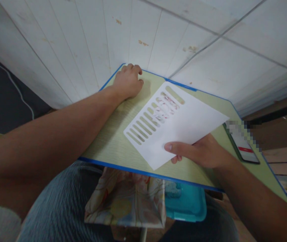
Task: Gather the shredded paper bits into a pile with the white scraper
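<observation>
My right hand (196,151) pinches a white sheet with slot-shaped cutouts (194,117), thumb on top and fingertips beneath. The sheet is over the pale yellow-green table top (108,141); its slots run in a row along its left side. Through several slots shows something with a pink and white pattern (167,104), mostly hidden by the sheet. At the far left corner of the table is my left hand (128,80), fingers bent and thumb apart from the index finger. Nothing shows in it, though its palm is hidden.
A phone (244,144) lies at the table's right side. Under the near blue edge are a flower-patterned cloth item (128,205) and a teal plastic container (189,205), between my legs. A white plank wall (133,37) stands behind, with a cable (204,48) running down it.
</observation>
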A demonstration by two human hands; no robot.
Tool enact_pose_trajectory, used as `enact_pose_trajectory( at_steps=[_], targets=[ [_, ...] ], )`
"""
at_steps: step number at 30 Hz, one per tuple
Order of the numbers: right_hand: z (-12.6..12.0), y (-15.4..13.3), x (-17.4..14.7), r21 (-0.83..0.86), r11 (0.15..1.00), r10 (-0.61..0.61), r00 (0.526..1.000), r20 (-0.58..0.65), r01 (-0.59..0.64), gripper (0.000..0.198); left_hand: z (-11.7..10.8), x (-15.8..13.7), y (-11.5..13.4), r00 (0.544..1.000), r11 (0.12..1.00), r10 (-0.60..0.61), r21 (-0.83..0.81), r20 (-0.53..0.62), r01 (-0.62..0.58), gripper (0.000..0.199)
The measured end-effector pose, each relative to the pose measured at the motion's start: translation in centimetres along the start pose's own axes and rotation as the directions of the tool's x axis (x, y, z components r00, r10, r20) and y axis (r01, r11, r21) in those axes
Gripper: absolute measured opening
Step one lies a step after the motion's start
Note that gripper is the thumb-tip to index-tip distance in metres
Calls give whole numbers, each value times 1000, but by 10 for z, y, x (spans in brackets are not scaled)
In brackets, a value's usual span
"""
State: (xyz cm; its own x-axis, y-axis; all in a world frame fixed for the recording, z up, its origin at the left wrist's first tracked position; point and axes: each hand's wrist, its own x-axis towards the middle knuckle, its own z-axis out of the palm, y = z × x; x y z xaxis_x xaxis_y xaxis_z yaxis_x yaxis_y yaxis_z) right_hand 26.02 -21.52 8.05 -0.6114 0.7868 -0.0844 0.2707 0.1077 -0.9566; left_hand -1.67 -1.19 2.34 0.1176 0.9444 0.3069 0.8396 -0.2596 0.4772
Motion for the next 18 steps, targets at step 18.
enact_pose_trajectory(
  at_steps=[18],
  targets=[
    [-7, 11, 3, -10, 997, 78, 995, -56, -78, 35, 0, -2, 3, 999, 996, -35, -80, 19, 37, 95]
  ],
)
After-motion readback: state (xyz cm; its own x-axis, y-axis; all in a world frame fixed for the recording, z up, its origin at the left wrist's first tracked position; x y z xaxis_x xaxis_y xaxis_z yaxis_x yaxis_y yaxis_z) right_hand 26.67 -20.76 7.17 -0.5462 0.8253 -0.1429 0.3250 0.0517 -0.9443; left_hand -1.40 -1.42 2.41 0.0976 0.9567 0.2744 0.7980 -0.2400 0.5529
